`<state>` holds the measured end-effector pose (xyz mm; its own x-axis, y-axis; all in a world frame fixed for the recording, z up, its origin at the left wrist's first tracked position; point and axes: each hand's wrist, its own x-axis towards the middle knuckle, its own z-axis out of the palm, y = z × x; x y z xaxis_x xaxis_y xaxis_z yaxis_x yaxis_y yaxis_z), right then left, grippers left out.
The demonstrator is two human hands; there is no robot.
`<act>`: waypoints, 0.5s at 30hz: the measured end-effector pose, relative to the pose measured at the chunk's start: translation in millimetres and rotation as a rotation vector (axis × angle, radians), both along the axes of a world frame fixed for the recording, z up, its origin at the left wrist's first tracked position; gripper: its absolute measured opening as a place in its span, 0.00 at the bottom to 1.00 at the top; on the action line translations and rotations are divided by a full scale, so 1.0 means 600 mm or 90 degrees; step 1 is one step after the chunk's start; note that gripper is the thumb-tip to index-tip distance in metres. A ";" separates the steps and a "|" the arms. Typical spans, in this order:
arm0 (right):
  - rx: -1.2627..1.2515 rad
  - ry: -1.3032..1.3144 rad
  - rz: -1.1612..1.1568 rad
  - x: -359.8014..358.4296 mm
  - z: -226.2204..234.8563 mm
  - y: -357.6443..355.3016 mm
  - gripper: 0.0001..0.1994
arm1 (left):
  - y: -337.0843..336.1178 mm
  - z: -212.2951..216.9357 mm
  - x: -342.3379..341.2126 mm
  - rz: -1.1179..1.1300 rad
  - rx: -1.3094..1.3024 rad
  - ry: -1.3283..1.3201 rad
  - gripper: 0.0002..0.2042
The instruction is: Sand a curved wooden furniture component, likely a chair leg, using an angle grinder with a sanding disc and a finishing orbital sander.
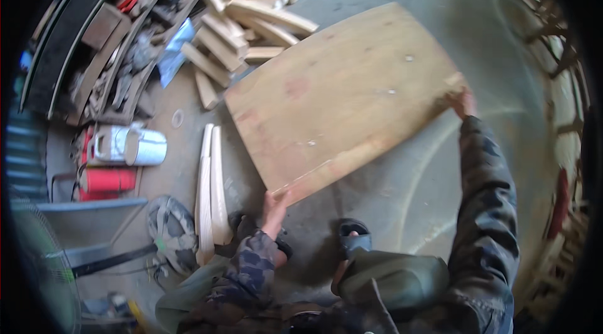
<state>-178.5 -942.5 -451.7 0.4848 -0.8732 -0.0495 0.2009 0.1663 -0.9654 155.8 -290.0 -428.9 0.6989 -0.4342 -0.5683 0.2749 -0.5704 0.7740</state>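
A large plywood board (339,92) is held up in front of me, tilted, above the concrete floor. My left hand (274,205) grips its near lower corner from beneath. My right hand (463,102) grips the far right corner, the arm stretched out in a camouflage sleeve. The board's face is pale brown with reddish stains and small white specks. My feet in dark sandals (353,237) show below the board.
A heap of cut timber blocks (245,32) lies at the back left beside scrap metal and dark curved strips (81,39). Two pale curved wood pieces (210,189) lie on the floor by my left foot. A white drum (135,145) and red canister (103,180) sit left.
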 end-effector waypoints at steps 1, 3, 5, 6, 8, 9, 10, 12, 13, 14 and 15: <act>-0.227 0.424 0.010 0.121 -0.033 0.039 0.44 | 0.029 0.007 0.016 0.062 0.126 -0.155 0.31; -0.439 0.807 0.025 0.215 0.004 0.091 0.53 | 0.058 0.036 0.024 0.119 0.277 -0.293 0.31; -0.433 0.768 0.013 0.178 0.041 0.077 0.56 | 0.017 0.077 0.013 0.054 0.181 -0.175 0.34; -0.475 0.850 0.003 0.169 0.052 0.068 0.56 | 0.011 0.074 0.009 0.049 0.181 -0.171 0.34; -0.509 0.933 -0.006 0.165 0.066 0.066 0.57 | 0.010 0.075 0.002 0.086 0.156 -0.134 0.33; -0.454 0.901 -0.013 0.175 0.071 0.070 0.57 | 0.009 0.079 0.004 0.083 0.161 -0.134 0.33; -0.403 0.869 -0.019 0.179 0.074 0.072 0.57 | 0.004 0.087 0.003 0.089 0.163 -0.134 0.37; -0.388 0.856 -0.015 0.172 0.073 0.078 0.58 | 0.001 0.091 -0.003 0.098 0.168 -0.132 0.41; -0.375 0.858 -0.029 0.169 0.076 0.080 0.58 | 0.000 0.088 -0.004 0.123 0.135 -0.132 0.40; -0.361 0.861 -0.041 0.166 0.074 0.085 0.58 | 0.005 0.087 -0.004 0.148 0.105 -0.131 0.40; -0.364 0.857 -0.035 0.163 0.072 0.093 0.58 | 0.012 0.087 -0.003 0.155 0.106 -0.133 0.40</act>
